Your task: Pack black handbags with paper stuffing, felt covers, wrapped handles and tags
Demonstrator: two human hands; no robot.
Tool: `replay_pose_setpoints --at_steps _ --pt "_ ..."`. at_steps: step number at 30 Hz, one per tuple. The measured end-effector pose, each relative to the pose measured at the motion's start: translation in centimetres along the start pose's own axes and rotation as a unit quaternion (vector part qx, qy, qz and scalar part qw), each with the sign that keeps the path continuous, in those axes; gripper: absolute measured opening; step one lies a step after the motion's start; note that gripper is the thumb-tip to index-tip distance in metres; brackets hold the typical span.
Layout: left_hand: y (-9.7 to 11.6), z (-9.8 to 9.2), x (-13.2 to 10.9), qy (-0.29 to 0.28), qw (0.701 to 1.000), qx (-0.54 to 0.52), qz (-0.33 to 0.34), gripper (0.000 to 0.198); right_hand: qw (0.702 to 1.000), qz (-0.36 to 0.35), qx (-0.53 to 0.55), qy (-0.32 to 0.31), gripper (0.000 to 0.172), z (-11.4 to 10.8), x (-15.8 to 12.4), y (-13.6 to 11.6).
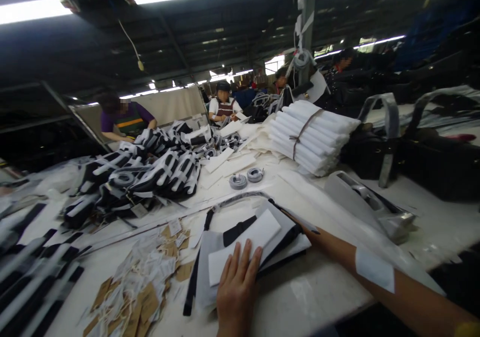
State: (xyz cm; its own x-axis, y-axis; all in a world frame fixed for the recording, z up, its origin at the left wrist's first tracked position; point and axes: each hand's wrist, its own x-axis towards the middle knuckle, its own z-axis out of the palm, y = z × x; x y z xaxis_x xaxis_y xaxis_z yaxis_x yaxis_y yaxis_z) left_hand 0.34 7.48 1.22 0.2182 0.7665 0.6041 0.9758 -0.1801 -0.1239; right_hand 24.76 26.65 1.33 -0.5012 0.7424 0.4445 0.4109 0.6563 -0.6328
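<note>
My left hand (240, 282) lies flat, fingers stretched out, on a white foam strip (258, 229). The strip rests slantwise over a black handbag (287, 247) that lies on the table, partly covered by pale grey sheet (204, 257). The bag's wrapped handle (240, 195) arches toward the far side. My right forearm (333, 249), with a pale patch on it, reaches in from the right to the bag's far right edge. There my right hand is mostly hidden behind the bag, so its fingers do not show.
Paper tags with strings (146, 282) lie left of the bag. Black-and-white wrapped pieces (161, 172) are heaped beyond, with two grey coils (237, 181) nearby. A tied bundle of white rolls (311, 134) stands at the back right, near dark bags (435, 162). Co-workers (225, 104) sit across the table.
</note>
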Motion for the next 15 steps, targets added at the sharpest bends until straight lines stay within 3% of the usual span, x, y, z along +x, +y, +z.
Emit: replay_pose_setpoints --at_steps 4,7,10,13,15 --pt "0.8 0.5 -0.1 0.025 0.999 0.023 0.026 0.058 0.995 0.094 0.021 0.012 0.054 -1.0 3.2 1.6" --pt "1.3 1.0 -0.2 0.037 0.998 0.031 0.038 0.052 0.99 0.137 0.013 0.007 0.059 -2.2 5.1 0.9" --pt "1.4 1.4 -0.4 0.042 0.998 0.024 0.037 0.046 0.987 0.142 -0.014 -0.073 0.045 -2.1 7.3 -1.0" --pt "1.3 1.8 -0.6 0.075 0.996 0.014 0.034 0.042 0.969 0.149 -0.081 -0.181 0.028 0.2 10.3 -2.8" --pt "1.0 1.9 -0.8 0.097 0.995 0.007 0.036 0.04 0.946 0.177 -0.14 -0.233 0.026 2.3 12.2 -3.4"
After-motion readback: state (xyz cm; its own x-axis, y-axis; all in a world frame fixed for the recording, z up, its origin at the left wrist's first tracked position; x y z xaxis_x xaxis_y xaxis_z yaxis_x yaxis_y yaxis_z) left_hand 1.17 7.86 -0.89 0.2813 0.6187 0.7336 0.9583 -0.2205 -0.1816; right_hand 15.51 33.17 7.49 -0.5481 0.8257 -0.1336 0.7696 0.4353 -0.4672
